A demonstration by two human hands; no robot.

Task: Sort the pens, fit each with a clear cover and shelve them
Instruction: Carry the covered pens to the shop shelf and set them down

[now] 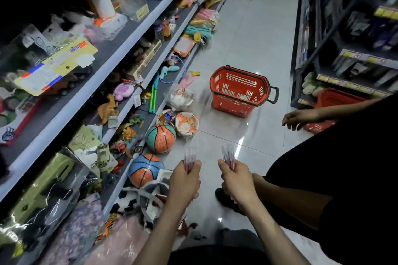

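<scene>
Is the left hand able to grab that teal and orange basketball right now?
Probably not as it stands: the left hand already grips a bunch of pens, so its fingers are taken. The way itself looks free, with nothing visible between it and the basketball lying lower down ahead.

The pens in the left hand and the other pens in the right hand look like clear, glossy plastic. Beyond both hands, the floor is shiny pale tile and the red basket is perforated hard plastic. Left of the left hand, the basketballs gleam under glossy film.
</scene>
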